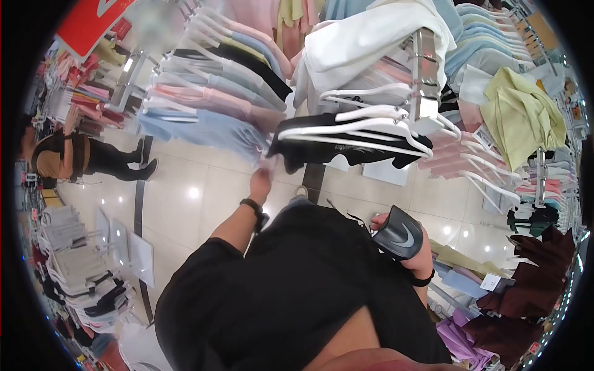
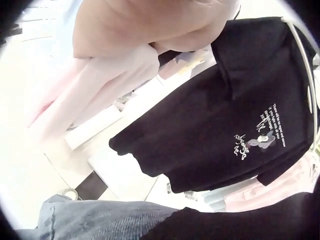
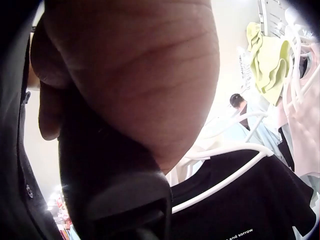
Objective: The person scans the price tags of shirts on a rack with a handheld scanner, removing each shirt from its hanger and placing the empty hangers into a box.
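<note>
Creased, pale pink fabric [image 2: 102,90] hung beside a black T-shirt [image 2: 200,122], against the outstretched left hand [image 1: 262,185], finger state indiscernible. The right hand [image 1: 422,252] curled its fingers round 1 swoosh-marked black item [image 1: 398,232].

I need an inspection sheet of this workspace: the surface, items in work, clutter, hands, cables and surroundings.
Surface: light tiled floor with dark strips.
Items in work: light blue garment on the rack; black T-shirt on a white hanger.
Clutter: white garment draped over the rack end; yellow-green garment bunched on the right.
Left hand: near the light blue garment; fingers blurred, grip unclear.
Right hand: holds a dark item with a swoosh.
Cables: thin dark cord by the person's waist; cable or drawstring, unclear.
Surroundings: another person at left; red sign; more clothes racks.
</note>
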Motion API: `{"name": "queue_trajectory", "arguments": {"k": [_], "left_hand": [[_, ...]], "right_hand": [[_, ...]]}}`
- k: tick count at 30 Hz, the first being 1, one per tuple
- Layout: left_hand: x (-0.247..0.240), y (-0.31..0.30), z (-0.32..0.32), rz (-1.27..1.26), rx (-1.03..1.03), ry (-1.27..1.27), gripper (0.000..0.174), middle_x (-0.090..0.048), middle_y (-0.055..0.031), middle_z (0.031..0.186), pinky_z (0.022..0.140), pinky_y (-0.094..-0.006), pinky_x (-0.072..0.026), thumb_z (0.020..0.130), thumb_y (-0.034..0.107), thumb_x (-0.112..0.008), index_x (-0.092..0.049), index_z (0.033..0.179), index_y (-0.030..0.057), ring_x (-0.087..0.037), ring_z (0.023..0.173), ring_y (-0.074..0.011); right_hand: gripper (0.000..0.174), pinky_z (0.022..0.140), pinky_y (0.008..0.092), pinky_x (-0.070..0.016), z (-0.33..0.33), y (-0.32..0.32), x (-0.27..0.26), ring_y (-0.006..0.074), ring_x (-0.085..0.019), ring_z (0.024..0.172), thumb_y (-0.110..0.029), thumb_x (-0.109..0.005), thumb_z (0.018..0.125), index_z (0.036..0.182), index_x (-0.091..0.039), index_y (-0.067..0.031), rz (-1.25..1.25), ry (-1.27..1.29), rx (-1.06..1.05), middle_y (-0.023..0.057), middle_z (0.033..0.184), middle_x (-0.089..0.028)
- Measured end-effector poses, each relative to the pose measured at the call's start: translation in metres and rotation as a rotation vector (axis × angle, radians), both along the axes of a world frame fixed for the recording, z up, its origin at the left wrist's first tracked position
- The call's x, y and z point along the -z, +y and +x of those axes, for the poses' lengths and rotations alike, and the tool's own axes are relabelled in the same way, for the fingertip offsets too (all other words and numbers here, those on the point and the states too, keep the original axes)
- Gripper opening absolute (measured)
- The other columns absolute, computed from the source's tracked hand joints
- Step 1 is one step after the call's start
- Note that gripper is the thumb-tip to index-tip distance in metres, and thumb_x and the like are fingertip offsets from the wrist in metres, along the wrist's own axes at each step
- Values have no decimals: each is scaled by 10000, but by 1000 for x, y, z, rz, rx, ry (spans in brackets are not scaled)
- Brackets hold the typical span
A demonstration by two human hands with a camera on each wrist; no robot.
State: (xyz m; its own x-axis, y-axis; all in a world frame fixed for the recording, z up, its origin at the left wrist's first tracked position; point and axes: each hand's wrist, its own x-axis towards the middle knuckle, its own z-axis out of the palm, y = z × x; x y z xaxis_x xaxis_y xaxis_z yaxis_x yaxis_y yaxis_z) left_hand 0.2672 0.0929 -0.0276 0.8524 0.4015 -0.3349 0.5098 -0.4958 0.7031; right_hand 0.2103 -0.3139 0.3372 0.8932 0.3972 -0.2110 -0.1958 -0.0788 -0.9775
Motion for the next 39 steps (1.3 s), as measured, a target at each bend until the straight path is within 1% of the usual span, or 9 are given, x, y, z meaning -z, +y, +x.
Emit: {"name": "queue_trajectory", "arguments": {"k": [2, 7, 13, 20, 23, 30, 35, 38, 39], "left_hand": [[-8, 1, -27, -63, -134, 18, 436, -737, -223, 1006, 810, -429, -522, 1038, 329, -516, -694, 1137, -56, -707, 900, -359], [-115, -24, -56, -313, -77, -66, 266, -628, -9, 844, 702, -260, -488, 1097, 244, -489, -652, 1027, 45, -593, 766, -89], [-318, -126, -79, -891, 147, -222, 249, -656, 8, 904, 735, -254, -503, 1104, 221, -498, -652, 1023, 43, -591, 791, -76], [-413, -193, -128, -861, 587, -271, 253, -652, -53, 956, 805, -263, -444, 1105, 213, -488, -627, 1040, 12, -570, 882, -106], [-433, -201, -140, -1019, 551, -354, 277, -632, -82, 936, 757, -268, -429, 1104, 227, -479, -607, 1007, 2, -541, 819, -124], [-367, -188, -134, -941, 490, -524, 243, -645, -31, 969, 805, -246, -450, 1114, 196, -466, -608, 1033, 17, -562, 868, -85], [-265, -197, -129, -1114, 731, -284, 1044, -416, -135, 1567, 1187, -430, -365, 700, 282, -956, -399, 1547, 38, -430, 1449, -297], [-220, -231, -116, -469, 1193, -324, 892, -458, -154, 1536, 1198, -427, -338, 762, 198, -888, -437, 1520, 59, -447, 1436, -316], [-239, -246, -110, -560, 1136, -361, 728, -504, -165, 1493, 1164, -407, -374, 836, 169, -801, -478, 1478, 54, -490, 1390, -310]], "right_hand": [[478, 957, 326, -516, 0, -14, 2, 218, -710, 1074, -78, -743, 752, 1209, -681, 45, -56, -24, -61, 147, 1191, -736], [553, 994, 342, -495, -11, -53, 37, 293, -692, 1082, -114, -771, 742, 1257, -640, 37, -200, -118, -146, 157, 1180, -731], [615, 1063, 368, -464, -11, -52, 46, 314, -617, 1241, -173, -802, 757, 1320, -631, 6, -75, -114, -339, 173, 1364, -629], [613, 1177, 442, -363, -20, -35, 68, 338, -255, 1562, -199, -790, 814, 1392, -634, -64, 108, -491, -566, 176, 1704, -215], [596, 1162, 435, -383, -31, -33, 54, 341, -414, 1463, -187, -773, 826, 1381, -618, -32, 205, -310, -604, 176, 1631, -338], [753, 1074, 373, -448, -59, -72, 54, 275, -633, 1212, -251, -818, 749, 1384, -539, 42, 126, -305, -392, 157, 1313, -648], [871, 1089, 378, -440, -69, -95, 28, 269, -615, 1253, -362, -840, 734, 1419, -511, 64, 230, -283, -354, 168, 1376, -622], [997, 1125, 385, -412, -70, -96, 16, 258, -573, 1321, -447, -866, 714, 1471, -467, 65, 269, -256, -282, 170, 1435, -591], [1032, 1142, 389, -398, -71, -99, 9, 262, -555, 1351, -464, -872, 711, 1490, -450, 66, 287, -223, -244, 175, 1459, -576]]}}
